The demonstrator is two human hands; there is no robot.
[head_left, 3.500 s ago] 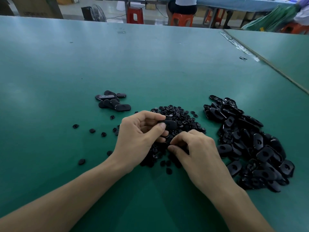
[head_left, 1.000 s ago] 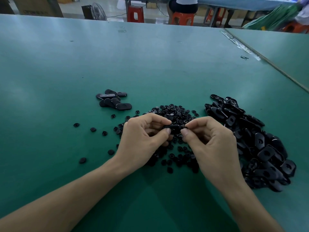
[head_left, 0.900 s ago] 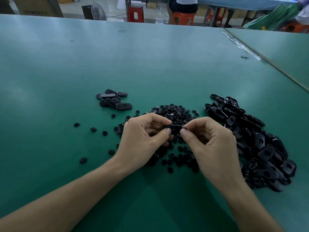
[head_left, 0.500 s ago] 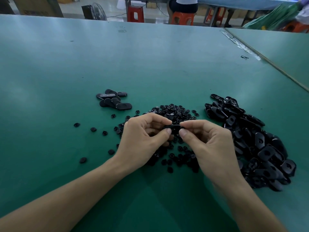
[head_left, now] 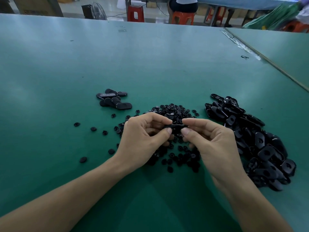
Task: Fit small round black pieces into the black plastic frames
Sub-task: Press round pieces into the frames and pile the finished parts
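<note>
Single frame (head_left: 173,126) being pinched at ends by left grip (head_left: 143,138) and right grip (head_left: 214,144), above round pieces (head_left: 175,113) on surface (head_left: 150,64).

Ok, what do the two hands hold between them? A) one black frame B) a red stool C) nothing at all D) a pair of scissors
A: the left hand and the right hand both pinch the ends of one black frame above the round pieces.

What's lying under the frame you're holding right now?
Under the frame, pinched between the left hand and right hand, lies the heap of small round pieces on the green table. The hands cover part of that heap and most of the frame.
</note>
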